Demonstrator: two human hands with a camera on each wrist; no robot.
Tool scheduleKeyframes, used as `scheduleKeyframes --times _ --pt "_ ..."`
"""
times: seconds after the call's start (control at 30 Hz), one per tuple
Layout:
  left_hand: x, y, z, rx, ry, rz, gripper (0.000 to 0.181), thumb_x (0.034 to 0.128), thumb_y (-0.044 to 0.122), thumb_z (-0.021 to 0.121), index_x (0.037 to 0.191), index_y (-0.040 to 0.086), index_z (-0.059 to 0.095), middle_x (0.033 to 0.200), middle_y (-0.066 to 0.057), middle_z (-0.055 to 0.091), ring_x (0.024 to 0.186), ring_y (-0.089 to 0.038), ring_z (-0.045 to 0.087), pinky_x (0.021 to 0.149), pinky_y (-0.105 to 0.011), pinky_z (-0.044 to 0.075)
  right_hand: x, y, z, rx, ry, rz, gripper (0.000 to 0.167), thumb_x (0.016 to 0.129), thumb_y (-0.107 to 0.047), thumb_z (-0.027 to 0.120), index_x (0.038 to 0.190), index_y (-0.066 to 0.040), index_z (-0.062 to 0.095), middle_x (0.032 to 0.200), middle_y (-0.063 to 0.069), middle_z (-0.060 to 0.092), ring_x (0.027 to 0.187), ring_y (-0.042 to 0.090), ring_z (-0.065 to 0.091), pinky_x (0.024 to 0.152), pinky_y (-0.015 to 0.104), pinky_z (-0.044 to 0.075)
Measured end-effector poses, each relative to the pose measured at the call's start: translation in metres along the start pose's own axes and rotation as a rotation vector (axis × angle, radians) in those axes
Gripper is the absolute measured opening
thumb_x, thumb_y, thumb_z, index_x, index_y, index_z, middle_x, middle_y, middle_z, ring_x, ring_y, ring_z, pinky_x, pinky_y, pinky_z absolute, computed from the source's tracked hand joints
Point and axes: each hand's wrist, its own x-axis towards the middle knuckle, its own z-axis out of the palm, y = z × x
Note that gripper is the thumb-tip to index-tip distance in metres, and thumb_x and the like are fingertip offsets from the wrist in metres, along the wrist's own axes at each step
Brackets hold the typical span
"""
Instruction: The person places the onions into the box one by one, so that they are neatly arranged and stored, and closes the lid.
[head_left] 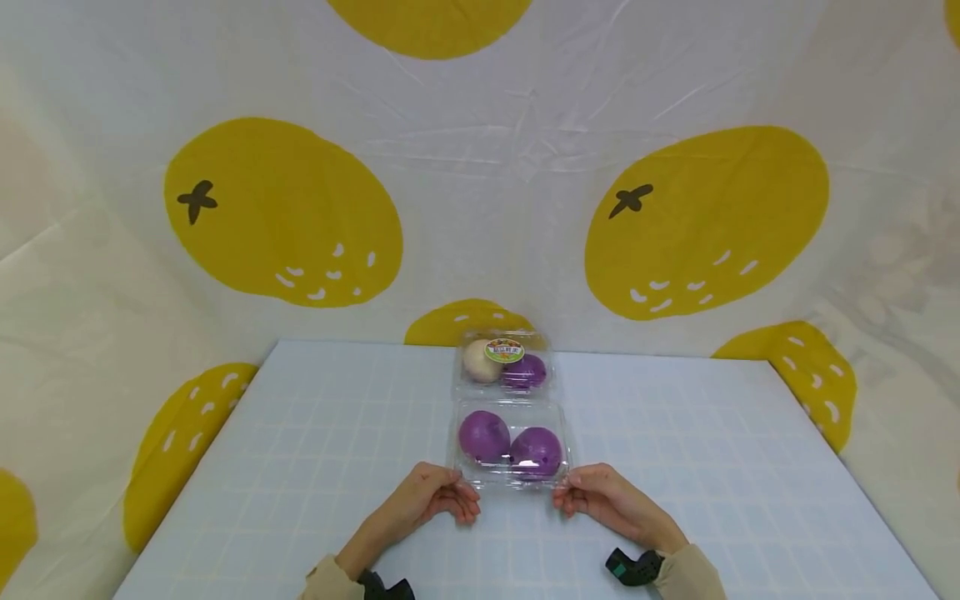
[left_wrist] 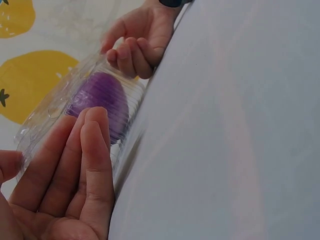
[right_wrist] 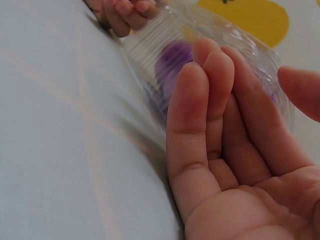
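A clear plastic clamshell box [head_left: 510,407] with two round purple pieces [head_left: 484,437] inside lies on the table, its ribbed wall showing in both wrist views. My left hand [head_left: 438,493] pinches its front left corner between thumb and forefinger. At the front right corner my right hand [head_left: 603,498] grips the rim the same way, with the other fingers loosely bent below. Directly behind stands a second clear box [head_left: 465,390], holding a cream-coloured ball [head_left: 480,362] and a purple one [head_left: 525,372], with an oval printed label [head_left: 504,350] on top.
Both boxes lie on a pale checked tabletop [head_left: 315,433]. A white cloth with large yellow fruit prints [head_left: 285,212] hangs behind and beside the table. The rear box is near the table's back edge, close to the cloth.
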Motion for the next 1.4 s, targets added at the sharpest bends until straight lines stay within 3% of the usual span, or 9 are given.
scheduleKeyframes --times 0.27,0.73,1.1,1.2,1.4 --pt "-0.0004 0.0022 -0.0024 0.022 0.007 0.015 0.052 0.1054 0.024 0.045 0.107 -0.025 0.061 0.093 -0.015 0.074 0.082 -0.021 0.073 0.073 -0.030 0.060 0.0027 -0.0017 0.0014 -0.055 0.027 0.001 0.039 0.107 -0.003 0.032 0.115 0.005 0.069 0.111 0.014 0.070 0.101 0.019 0.065 0.089 0.030 0.054" --pt "-0.0025 -0.0002 -0.0018 0.031 -0.002 0.038 0.055 0.1066 0.026 0.043 0.106 -0.027 0.059 0.092 -0.014 0.074 0.081 -0.020 0.073 0.073 -0.031 0.060 0.0026 -0.0028 0.0035 -0.040 0.003 0.000 0.039 0.107 -0.003 0.032 0.115 0.006 0.069 0.111 0.014 0.071 0.101 0.018 0.066 0.088 0.029 0.054" --pt "-0.0047 -0.0031 -0.0016 0.089 0.007 0.066 0.058 0.1063 0.031 0.043 0.104 -0.024 0.062 0.092 -0.017 0.074 0.079 -0.019 0.072 0.071 -0.031 0.060 0.0023 -0.0009 0.0026 -0.042 0.026 -0.004 0.041 0.109 -0.007 0.031 0.113 0.006 0.070 0.109 0.014 0.072 0.097 0.018 0.066 0.086 0.029 0.055" --pt "-0.0058 -0.0033 -0.0016 0.136 0.036 0.093 0.057 0.1068 0.029 0.042 0.100 -0.023 0.064 0.088 -0.019 0.073 0.074 -0.019 0.072 0.068 -0.031 0.061 0.0027 -0.0006 0.0020 -0.055 0.037 -0.004 0.043 0.109 -0.009 0.031 0.112 0.004 0.071 0.108 0.013 0.072 0.097 0.017 0.066 0.085 0.028 0.055" --pt "-0.0085 -0.0017 -0.0033 0.200 0.184 0.183 0.060 0.1079 0.027 0.039 0.083 -0.021 0.064 0.070 -0.023 0.068 0.054 -0.015 0.067 0.047 -0.034 0.057 0.0049 -0.0020 0.0028 -0.085 0.041 -0.036 0.045 0.110 -0.013 0.030 0.110 0.004 0.071 0.106 0.014 0.072 0.092 0.017 0.066 0.083 0.027 0.056"
